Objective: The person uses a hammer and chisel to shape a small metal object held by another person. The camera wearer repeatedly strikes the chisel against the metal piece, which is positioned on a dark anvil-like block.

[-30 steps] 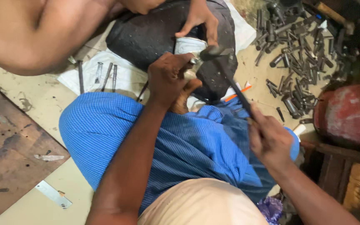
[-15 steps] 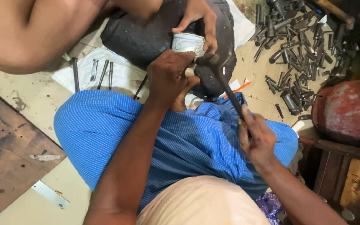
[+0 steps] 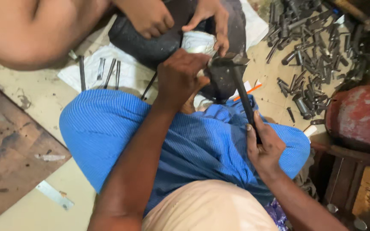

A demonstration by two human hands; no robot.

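Note:
My right hand (image 3: 264, 147) grips the dark handle of a hammer (image 3: 241, 92), whose metal head rests down by a small part at the top of my left fist. My left hand (image 3: 180, 77) is closed around that small metal piece, which is mostly hidden, against a black rounded block (image 3: 150, 42). A pale silvery sheet piece (image 3: 198, 42) lies on the block. Another person's two hands (image 3: 213, 19) press on that piece from the far side. My blue-clothed lap (image 3: 193, 145) lies beneath both arms.
Several dark metal rods and punches (image 3: 313, 55) are heaped on the floor at the upper right. A few thin rods (image 3: 108, 70) lie on a white cloth at the left. A red rusty cylinder (image 3: 360, 115) stands at the right, wooden boards (image 3: 9, 145) at the left.
The hammer head has come down from a raised tilt onto the piece at my left fist. My right hand dropped lower. The other person's hands shifted slightly on the sheet.

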